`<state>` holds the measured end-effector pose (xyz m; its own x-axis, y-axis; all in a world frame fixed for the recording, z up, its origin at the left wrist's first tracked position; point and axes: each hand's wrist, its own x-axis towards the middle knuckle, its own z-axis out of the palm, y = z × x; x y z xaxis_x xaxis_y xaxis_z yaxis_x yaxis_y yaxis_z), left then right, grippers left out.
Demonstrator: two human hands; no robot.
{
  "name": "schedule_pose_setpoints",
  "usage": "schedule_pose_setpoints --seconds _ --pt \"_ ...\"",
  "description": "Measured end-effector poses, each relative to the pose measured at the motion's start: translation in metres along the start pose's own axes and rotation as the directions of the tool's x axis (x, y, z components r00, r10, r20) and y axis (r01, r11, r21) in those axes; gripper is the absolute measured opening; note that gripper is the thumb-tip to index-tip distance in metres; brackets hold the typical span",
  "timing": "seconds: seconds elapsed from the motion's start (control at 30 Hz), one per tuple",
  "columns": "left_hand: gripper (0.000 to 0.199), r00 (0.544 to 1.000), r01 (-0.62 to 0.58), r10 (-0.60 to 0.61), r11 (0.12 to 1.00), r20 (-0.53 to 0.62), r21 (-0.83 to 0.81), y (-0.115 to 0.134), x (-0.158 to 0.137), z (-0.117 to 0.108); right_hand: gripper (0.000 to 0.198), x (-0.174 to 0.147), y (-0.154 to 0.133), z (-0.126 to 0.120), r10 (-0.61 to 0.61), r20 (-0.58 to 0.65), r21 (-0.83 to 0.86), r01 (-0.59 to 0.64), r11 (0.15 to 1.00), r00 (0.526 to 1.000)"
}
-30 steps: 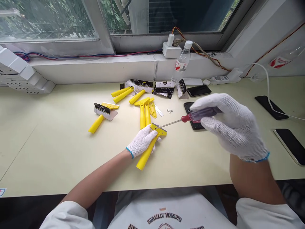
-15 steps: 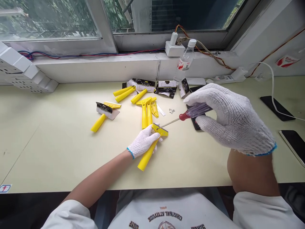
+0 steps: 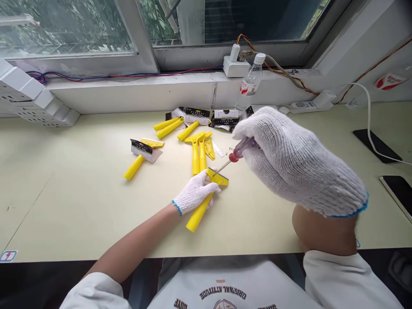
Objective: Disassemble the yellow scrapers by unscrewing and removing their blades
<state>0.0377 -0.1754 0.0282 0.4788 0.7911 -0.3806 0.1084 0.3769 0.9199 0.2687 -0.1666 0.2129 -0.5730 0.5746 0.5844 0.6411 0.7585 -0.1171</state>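
Observation:
My left hand (image 3: 195,191), in a white knit glove, grips a yellow scraper (image 3: 200,213) just below its head, with the handle slanting toward me. My gloved right hand (image 3: 289,159) is closed around the clear purple handle of a screwdriver (image 3: 234,156). The screwdriver's tip meets the scraper head, where a screw would be too small to make out. Beyond the left hand lie two yellow scraper bodies (image 3: 195,154), a loose yellow head plate (image 3: 209,149) and a metal blade (image 3: 218,149). Small screws (image 3: 230,149) are partly hidden behind the right hand.
Left of my hands lies a scraper with a black-and-white card (image 3: 141,148). More yellow handles (image 3: 170,127) and packaging cards (image 3: 225,118) are at the back. A water bottle (image 3: 249,86) stands by the sill. Two phones (image 3: 399,193) and a white cable (image 3: 368,111) are at right.
My right hand has moved left and its fingers have wrapped more tightly over the screwdriver handle, which now stands steeper. My left hand and the scraper have stayed nearly still.

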Motion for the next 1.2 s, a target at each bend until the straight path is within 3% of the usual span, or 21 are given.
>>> schedule_pose_setpoints --seconds 0.07,0.13,0.2,0.27,0.33,0.43,0.53,0.63,0.77,0.9,1.0,1.07,1.1,1.2 --pt "0.029 1.0 -0.004 0.004 1.0 -0.005 -0.008 -0.001 0.001 0.0 0.024 0.0 -0.002 0.003 0.005 0.015 0.13 -0.006 0.991 1.0" --pt "0.028 1.0 -0.017 0.017 1.0 -0.005 -0.02 -0.002 0.001 0.0 0.018 -0.001 -0.006 0.007 0.029 -0.006 0.109 -0.028 0.994 1.0" --pt "0.028 1.0 -0.025 0.025 0.999 0.0 -0.029 -0.002 0.001 -0.001 0.014 -0.004 -0.009 0.011 0.072 -0.081 -0.042 -0.076 0.996 0.994" --pt "0.03 1.0 -0.023 0.023 0.999 0.001 -0.034 -0.002 0.0 -0.001 0.028 -0.009 -0.01 0.013 0.13 -0.18 -0.225 -0.17 0.959 0.975" --pt "0.031 1.0 -0.024 0.023 0.999 -0.007 -0.036 -0.002 0.0 -0.002 0.031 -0.015 -0.007 0.011 0.17 -0.196 -0.31 -0.226 0.924 0.966" --pt "0.037 1.0 -0.019 0.019 0.999 -0.016 -0.037 -0.003 0.0 -0.001 0.013 -0.021 0.002 0.003 0.132 -0.095 -0.176 -0.147 0.973 0.987" --pt "0.044 1.0 -0.006 0.006 0.999 -0.017 -0.043 -0.003 0.001 -0.001 0.017 -0.025 0.009 -0.004 0.043 -0.029 0.029 -0.042 0.999 0.999" --pt "0.044 1.0 -0.006 0.005 0.999 -0.01 -0.044 -0.003 0.001 0.0 0.021 -0.028 0.009 -0.001 0.113 -0.031 0.094 -0.11 0.989 0.993" --pt "0.039 1.0 0.001 -0.002 1.0 -0.008 -0.026 -0.001 -0.001 -0.001 0.017 -0.029 0.009 0.006 0.233 -0.139 -0.016 -0.237 0.971 0.962" --pt "0.033 1.0 0.001 -0.001 1.0 0.024 -0.011 0.004 -0.005 -0.003 0.014 -0.031 0.026 0.008 0.405 -0.273 -0.008 -0.423 0.906 0.873" --pt "0.029 0.998 -0.012 0.013 1.0 0.058 -0.017 0.006 -0.008 -0.006 0.015 -0.037 0.051 0.013 0.582 -0.247 0.046 -0.591 0.806 0.775" --pt "0.03 0.998 -0.02 0.021 1.0 0.063 -0.019 0.007 -0.008 -0.008 0.013 -0.043 0.07 0.025 0.711 -0.089 0.049 -0.71 0.702 0.697" --pt "0.031 0.998 -0.021 0.022 1.0 0.059 -0.019 0.007 -0.008 -0.008 0.014 -0.046 0.079 0.034 0.747 0.072 0.027 -0.75 0.661 0.661" --pt "0.033 0.998 -0.022 0.024 0.999 0.05 -0.033 0.007 -0.007 -0.009 0.017 -0.054 0.094 0.067 0.735 0.404 -0.072 -0.782 0.619 0.544"
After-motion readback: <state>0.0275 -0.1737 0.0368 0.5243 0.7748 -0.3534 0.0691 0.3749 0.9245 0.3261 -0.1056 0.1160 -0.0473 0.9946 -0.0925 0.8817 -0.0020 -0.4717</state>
